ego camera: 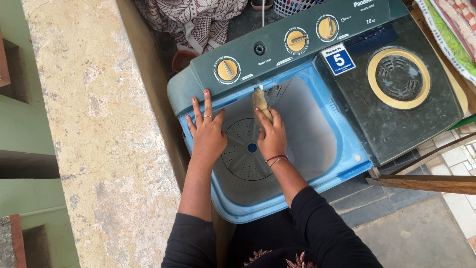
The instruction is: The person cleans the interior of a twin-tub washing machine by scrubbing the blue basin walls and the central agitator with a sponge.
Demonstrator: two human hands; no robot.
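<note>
standing beside a rough concrete parapet [99, 124] on grey paving [411, 233], an open blue washing tub [302, 124] is noted; left hand [208, 134] flat, fingers spread, on the rim; right hand [271, 136] clamped on a tan sponge [260, 101]

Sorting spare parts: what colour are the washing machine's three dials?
Yellow dials on the dark green control panel, clearest in the head view.
</note>
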